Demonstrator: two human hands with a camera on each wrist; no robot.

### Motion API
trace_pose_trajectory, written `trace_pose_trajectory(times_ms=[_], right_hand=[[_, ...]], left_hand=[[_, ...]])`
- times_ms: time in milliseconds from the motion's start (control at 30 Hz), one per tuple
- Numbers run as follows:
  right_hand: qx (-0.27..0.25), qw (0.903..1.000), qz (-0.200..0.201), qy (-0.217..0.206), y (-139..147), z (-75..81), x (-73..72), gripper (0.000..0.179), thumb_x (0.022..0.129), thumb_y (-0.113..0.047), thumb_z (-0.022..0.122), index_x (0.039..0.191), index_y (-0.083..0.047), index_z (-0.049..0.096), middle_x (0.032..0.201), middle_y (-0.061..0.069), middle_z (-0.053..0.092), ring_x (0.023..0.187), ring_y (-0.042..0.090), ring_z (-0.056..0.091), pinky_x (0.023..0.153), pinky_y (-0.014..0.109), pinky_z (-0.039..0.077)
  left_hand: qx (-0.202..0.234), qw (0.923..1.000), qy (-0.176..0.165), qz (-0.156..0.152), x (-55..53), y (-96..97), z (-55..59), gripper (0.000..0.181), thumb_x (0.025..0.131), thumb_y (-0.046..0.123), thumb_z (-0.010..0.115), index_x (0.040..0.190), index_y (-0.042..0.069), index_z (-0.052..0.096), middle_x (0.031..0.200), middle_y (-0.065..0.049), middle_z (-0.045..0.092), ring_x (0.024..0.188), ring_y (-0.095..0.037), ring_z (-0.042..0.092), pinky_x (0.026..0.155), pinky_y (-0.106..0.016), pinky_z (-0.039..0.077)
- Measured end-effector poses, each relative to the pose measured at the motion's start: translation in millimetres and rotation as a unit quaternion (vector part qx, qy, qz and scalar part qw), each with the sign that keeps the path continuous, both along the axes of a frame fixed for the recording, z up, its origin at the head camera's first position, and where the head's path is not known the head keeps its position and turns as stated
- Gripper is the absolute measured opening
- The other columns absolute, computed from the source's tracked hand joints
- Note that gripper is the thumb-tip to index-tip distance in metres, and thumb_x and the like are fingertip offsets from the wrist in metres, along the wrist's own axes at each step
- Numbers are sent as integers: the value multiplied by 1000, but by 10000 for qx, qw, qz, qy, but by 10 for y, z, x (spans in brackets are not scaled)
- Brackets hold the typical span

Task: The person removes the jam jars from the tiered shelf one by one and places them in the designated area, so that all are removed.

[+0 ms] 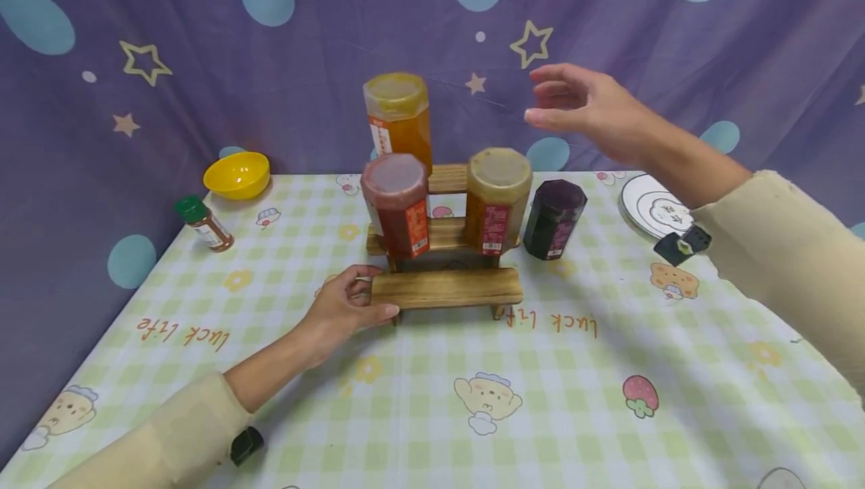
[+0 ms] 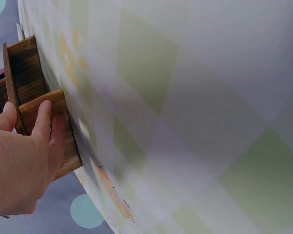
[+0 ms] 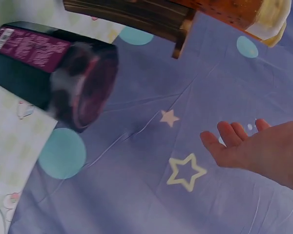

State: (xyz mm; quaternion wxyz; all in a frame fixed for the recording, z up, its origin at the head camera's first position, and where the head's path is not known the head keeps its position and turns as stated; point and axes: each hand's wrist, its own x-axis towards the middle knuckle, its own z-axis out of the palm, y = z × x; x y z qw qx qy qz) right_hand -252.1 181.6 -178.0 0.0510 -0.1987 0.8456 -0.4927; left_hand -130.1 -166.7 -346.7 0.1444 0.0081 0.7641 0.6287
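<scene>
My left hand (image 1: 343, 303) grips the left end of the lowest step of a three-tier wooden display shelf (image 1: 446, 288), thumb in front and fingers behind. In the left wrist view the fingers (image 2: 45, 119) lie against the shelf's end. My right hand (image 1: 586, 107) is raised in the air at the right, fingers loosely bent and holding nothing. A jar of orange-yellow contents (image 1: 405, 128) stands on the top tier at the left. On the middle tier are a red jar (image 1: 399, 207) and an amber jar (image 1: 498, 200). The lowest step is bare.
A dark purple jar (image 1: 556, 220) stands on the checked tablecloth (image 1: 432, 414) just right of the shelf. White plates (image 1: 642, 207) lie at the far right, below the right forearm. At the back left are a yellow bowl (image 1: 238, 176) and a green-capped spice bottle (image 1: 206, 226).
</scene>
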Motion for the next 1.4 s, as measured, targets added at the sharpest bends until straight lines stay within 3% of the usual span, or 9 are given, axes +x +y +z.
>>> trace_pose_trajectory(times_ms=[233, 433, 733, 967, 1167, 1400], right_hand=[[362, 9988, 298, 116, -185, 160, -71, 74, 87, -34, 71, 149, -18, 34, 148, 10, 38, 134, 24, 37, 112, 43, 29], [442, 9976, 532, 91, -353, 238, -128, 74, 86, -30, 74, 148, -19, 35, 146, 10, 40, 132, 23, 40, 110, 42, 31], [711, 9931, 927, 68, -649, 251, -234, 83, 81, -29, 78, 150, -17, 32, 146, 8, 40, 133, 22, 39, 109, 39, 34], [1087, 9875, 1134, 141, -862, 288, -309, 88, 81, -32, 78, 152, -18, 28, 149, 10, 36, 135, 23, 38, 109, 39, 35], [984, 9824, 1585, 30, -1051, 290, -361, 90, 82, -26, 77, 153, -13, 23, 145, 14, 40, 129, 24, 44, 105, 37, 40], [1163, 9786, 1698, 23, -1282, 356, -334, 94, 83, -32, 76, 154, -15, 18, 143, 11, 42, 123, 19, 48, 102, 32, 41]], left_hand=[[-145, 9999, 32, -14, -35, -5, -5, 61, 80, 5, 78, 132, 7, 45, 73, -2, 28, 62, -12, 29, 77, -31, 54], [-333, 9994, 44, -3, -9, -17, -5, 62, 81, 8, 78, 133, 5, 45, 75, -3, 30, 62, -11, 30, 65, -24, 46], [-124, 9999, 20, 40, -11, -24, 0, 62, 81, 3, 77, 133, 3, 44, 72, -1, 28, 62, -11, 30, 78, -32, 55], [-184, 9998, 39, 49, -20, -11, 3, 61, 81, 4, 77, 133, 3, 45, 73, -2, 29, 62, -11, 30, 74, -28, 54], [-340, 9994, 49, 73, -11, -20, 13, 61, 81, 6, 78, 132, 5, 46, 75, -3, 30, 62, -11, 30, 64, -24, 46], [-330, 9995, 10, 17, 20, -12, 19, 60, 81, 7, 78, 132, 4, 46, 76, -3, 29, 62, -11, 29, 65, -24, 47]])
